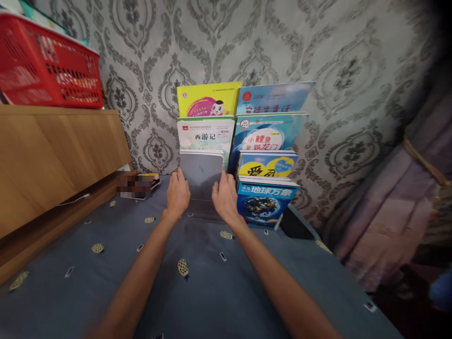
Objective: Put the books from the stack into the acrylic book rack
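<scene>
A book with a plain grey cover (202, 170) stands upright at the front of the left column of books. My left hand (178, 193) holds its left edge and my right hand (225, 194) its right edge, fingers curled behind where they are partly hidden. Behind it rise a white book (206, 134) and a taller yellow book (208, 96). Close to my right hand, the right column has a blue book with a globe (263, 205) in front. Behind that are a yellow-and-blue book (266, 165), a blue-green book (268, 132) and a blue book (275, 96). A dark panel (203, 208) shows below the grey book.
A dark blue patterned cloth (165, 278) covers the surface. Several flat books or magazines (139, 185) lie at the left by a wooden cabinet (60, 160) bearing a red basket (52, 61). A black flat object (295, 223) lies behind the right column. Curtains (384, 188) hang at right.
</scene>
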Demonstrator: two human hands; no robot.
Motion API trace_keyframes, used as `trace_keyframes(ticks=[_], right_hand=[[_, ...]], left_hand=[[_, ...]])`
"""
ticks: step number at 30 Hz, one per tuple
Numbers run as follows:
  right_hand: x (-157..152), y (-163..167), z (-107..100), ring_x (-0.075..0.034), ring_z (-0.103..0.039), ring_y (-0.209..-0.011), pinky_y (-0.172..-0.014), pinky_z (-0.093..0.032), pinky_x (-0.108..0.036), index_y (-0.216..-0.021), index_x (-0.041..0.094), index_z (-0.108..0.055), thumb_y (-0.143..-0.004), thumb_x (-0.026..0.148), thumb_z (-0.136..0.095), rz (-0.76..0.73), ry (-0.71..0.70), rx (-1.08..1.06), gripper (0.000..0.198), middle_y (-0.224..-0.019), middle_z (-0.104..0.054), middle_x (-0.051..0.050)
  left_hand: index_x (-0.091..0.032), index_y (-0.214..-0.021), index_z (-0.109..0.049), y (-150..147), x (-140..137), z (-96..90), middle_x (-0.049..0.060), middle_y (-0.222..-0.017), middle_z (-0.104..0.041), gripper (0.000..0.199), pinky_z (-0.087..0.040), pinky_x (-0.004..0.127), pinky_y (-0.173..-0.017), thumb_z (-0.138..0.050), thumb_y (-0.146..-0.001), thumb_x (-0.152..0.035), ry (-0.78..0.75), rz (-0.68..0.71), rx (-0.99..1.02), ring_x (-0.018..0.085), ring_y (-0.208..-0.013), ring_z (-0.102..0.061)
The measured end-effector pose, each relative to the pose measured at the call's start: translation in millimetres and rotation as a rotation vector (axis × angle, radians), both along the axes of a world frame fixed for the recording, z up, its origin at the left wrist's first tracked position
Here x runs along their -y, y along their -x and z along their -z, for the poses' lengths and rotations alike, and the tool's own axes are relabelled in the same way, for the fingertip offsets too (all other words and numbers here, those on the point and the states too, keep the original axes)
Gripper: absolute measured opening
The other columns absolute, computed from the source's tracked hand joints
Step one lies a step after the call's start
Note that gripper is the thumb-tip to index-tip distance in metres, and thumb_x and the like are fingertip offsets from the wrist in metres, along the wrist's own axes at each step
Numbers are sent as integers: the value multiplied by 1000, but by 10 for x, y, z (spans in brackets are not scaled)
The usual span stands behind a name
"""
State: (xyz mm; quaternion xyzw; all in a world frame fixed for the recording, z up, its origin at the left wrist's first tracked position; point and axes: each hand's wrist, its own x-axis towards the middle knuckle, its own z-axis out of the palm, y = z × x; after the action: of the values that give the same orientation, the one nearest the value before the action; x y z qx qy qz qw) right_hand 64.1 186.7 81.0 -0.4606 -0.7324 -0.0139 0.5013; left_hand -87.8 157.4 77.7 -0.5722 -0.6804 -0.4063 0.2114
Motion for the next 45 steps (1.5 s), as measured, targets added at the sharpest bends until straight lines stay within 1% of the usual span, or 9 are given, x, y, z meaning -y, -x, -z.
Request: trace_keyframes(ticks=[9, 16, 19, 23, 31, 36, 39, 41, 45], right_hand=[[-56, 34, 57, -33, -55, -106, -94, -47, -52, -139, 8, -47, -90, 17, -37, -34, -13, -78, 51, -110, -57, -19], [-74, -10, -3, -31, -56, -108, -97, -47, -47, -136, 7, -51, -90, 16, -35, -66, 23, -80, 50, -111, -58, -19], [-127, -89, -69, -29, -58, -106, -97, -48, -43, -128, 6, -58, -87, 12, -35, -110, 39, -66, 47, -107, -60, -18], [-183, -213, -178, -28, -61, -105, -96, -49, -42, -119, 11, -64, -87, 10, -35, -213, 48, -33, 43, -104, -65, -16], [-140, -460, -461, -27, -60, -121, -102, -49, -52, -132, 17, -60, -93, 15, -38, -327, 7, -141, 45, -129, -65, -13], [-142, -670, -592, -28, -65, -117, -92, -56, -52, -133, 15, -59, -94, 17, -37, -383, 3, -252, 44, -125, -68, -13], [-94, -613, -578, -28, -66, -115, -94, -56, -51, -132, 13, -59, -93, 18, -39, -350, 68, -195, 44, -121, -70, -15], [-10, -487, -530, -31, -64, -118, -100, -53, -50, -134, 6, -56, -91, 19, -43, -284, 130, -121, 47, -124, -67, -20], [212, -187, -398, -35, -56, -130, -108, -46, -51, -146, -6, -36, -88, 20, -44, -222, 224, -44, 64, -140, -55, -29]], left_hand=[[-10, -134, -48, 51, -12, 12, 19, -116, -58, 43, -47, 49, -102, -40, -93, -11, -56, 93, 64, 31, -118, -57], [-10, -132, -51, 76, 19, -40, 19, -116, -59, 41, -49, 48, -100, -42, -92, -13, -5, 81, 69, 32, -117, -58], [-8, -132, -51, 93, 22, -61, 22, -119, -59, 41, -50, 50, -97, -42, -93, -17, 28, 59, 54, 35, -117, -58], [-10, -132, -51, 121, 3, -63, 22, -122, -58, 40, -48, 50, -100, -40, -94, -18, -13, 70, 60, 35, -119, -57], [-11, -132, -50, 127, 17, -75, 21, -123, -59, 40, -45, 51, -104, -40, -94, -17, -34, 96, 57, 34, -124, -55], [-11, -134, -47, 112, 25, -75, 21, -128, -57, 42, -43, 54, -107, -39, -92, -15, -41, 115, 65, 34, -127, -53], [-11, -133, -47, 118, 23, -75, 22, -127, -58, 43, -43, 55, -106, -40, -91, -15, -32, 116, 64, 34, -127, -53], [-11, -131, -49, 130, 20, -74, 21, -124, -59, 42, -45, 54, -105, -41, -90, -16, -23, 119, 57, 34, -123, -55], [-12, -128, -52, 159, 2, -65, 18, -118, -62, 41, -48, 52, -101, -42, -89, -18, -37, 120, 35, 34, -116, -59]])
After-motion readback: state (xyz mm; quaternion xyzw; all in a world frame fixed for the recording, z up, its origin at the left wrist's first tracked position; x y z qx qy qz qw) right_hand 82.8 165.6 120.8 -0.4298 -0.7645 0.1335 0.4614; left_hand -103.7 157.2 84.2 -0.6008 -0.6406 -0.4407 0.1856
